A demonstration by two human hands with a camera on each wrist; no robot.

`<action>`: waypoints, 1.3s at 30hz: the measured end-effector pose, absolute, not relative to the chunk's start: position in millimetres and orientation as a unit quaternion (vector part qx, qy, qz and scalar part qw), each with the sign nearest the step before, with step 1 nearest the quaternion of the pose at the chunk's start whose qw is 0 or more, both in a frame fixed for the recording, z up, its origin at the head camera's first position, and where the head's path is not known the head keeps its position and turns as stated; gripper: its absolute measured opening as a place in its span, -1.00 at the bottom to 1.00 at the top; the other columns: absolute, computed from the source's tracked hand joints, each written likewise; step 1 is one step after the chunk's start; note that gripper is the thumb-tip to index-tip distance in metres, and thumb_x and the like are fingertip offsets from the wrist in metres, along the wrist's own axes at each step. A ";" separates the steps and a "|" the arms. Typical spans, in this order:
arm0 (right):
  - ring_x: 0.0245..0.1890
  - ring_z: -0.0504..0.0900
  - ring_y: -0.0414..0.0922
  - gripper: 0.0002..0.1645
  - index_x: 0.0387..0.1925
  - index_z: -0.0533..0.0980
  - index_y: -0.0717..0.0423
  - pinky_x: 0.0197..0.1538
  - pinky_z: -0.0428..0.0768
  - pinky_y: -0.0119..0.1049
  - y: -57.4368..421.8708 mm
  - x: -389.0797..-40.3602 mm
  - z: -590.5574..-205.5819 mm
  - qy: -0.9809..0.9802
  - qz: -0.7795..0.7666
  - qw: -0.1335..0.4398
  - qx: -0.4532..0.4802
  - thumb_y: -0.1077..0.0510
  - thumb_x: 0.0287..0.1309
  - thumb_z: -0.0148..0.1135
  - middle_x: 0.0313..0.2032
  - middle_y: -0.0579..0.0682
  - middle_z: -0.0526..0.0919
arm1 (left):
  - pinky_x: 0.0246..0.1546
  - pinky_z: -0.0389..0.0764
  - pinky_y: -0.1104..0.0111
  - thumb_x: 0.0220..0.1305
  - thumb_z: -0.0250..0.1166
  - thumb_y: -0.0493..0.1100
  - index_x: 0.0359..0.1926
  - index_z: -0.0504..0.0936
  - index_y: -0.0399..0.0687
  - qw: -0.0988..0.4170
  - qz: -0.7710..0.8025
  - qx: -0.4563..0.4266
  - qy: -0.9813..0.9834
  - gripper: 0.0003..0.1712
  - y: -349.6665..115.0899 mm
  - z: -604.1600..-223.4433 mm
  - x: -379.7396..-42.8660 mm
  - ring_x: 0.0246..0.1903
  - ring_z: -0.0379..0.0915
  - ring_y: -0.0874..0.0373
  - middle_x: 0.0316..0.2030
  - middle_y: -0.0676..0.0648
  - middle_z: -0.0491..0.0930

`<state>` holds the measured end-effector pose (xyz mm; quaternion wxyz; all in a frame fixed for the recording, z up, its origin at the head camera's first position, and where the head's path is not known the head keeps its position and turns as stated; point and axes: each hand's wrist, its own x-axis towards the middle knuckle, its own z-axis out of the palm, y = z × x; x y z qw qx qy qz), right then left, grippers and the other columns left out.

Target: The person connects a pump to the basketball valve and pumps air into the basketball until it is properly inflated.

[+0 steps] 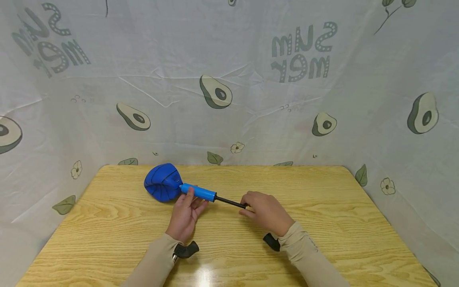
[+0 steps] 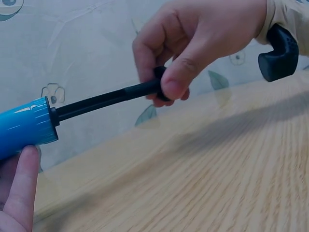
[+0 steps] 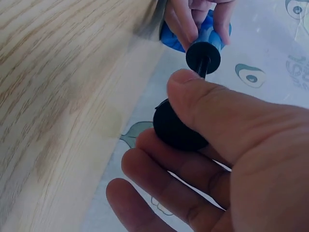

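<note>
In the head view, a blue ball point(image 1: 163, 184) with black lines, its side caved in, lies at the far left part of the wooden table point(image 1: 229, 247), near the patterned cloth point(image 1: 258, 139). A blue pump point(image 1: 199, 192) has its narrow end at the ball, and these 2 things seem to touch. The left hand point(image 1: 184, 218) pinches the body of the pump, the thumb being on the upper side. From the other end of this body comes out a black rod point(image 1: 229, 202), and the right hand point(image 1: 268, 211) pinches its end. Both sleeves point(image 1: 312, 255) are beige. In the left wrist view, the right thumb and fingers pinch the small black handle point(image 2: 160, 73) of the rod, and 1 left finger touches the pump body from below. In the right wrist view, the round handle sits between the right thumb and fingers, with 2 fingers spread away from it; farther, the left fingers hold the pump before the ball.
</note>
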<state>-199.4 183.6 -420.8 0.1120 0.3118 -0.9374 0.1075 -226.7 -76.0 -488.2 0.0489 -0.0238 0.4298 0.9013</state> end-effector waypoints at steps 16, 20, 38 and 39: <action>-0.45 0.56 -0.26 -0.82 -0.26 0.64 0.00 -0.49 0.50 -0.42 184.9 -200.3 -419.3 -0.940 0.105 0.112 0.304 0.03 0.27 0.48 -0.34 -0.09 0.65 | 0.22 0.65 0.23 0.61 0.00 0.11 0.14 0.35 -0.14 0.023 0.906 -0.035 0.420 -0.59 -85.1 -489.3 -230.4 -0.01 0.63 0.20 -0.11 0.01 0.56; -0.45 0.56 -0.26 -0.82 -0.26 0.65 0.01 -0.49 0.51 -0.42 185.3 -200.0 -420.2 -0.939 0.104 0.115 0.308 0.03 0.25 0.49 -0.35 -0.08 0.65 | 0.19 0.67 0.23 0.60 0.06 0.09 0.05 0.40 -0.11 0.020 0.908 -0.037 0.417 -0.65 -83.3 -489.6 -229.5 -0.04 0.64 0.20 -0.14 0.01 0.59; -0.50 0.44 -0.33 -0.77 -0.31 0.67 -0.02 -0.51 0.44 -0.49 176.9 -197.3 -422.0 -0.930 0.099 0.121 0.332 -0.04 0.17 0.53 -0.38 -0.14 0.61 | 0.30 0.58 0.15 0.63 0.04 0.07 0.29 0.29 -0.28 0.084 0.892 0.005 0.444 -0.47 -51.1 -491.1 -210.3 0.05 0.57 0.14 0.01 -0.05 0.51; -0.51 0.43 -0.34 -0.76 -0.31 0.67 -0.02 -0.51 0.43 -0.49 176.0 -197.3 -422.2 -0.930 0.103 0.119 0.332 -0.05 0.17 0.53 -0.39 -0.13 0.61 | 0.30 0.57 0.15 0.63 0.03 0.08 0.30 0.28 -0.28 0.089 0.891 0.009 0.446 -0.46 -49.1 -491.0 -208.5 0.06 0.56 0.14 0.01 -0.06 0.50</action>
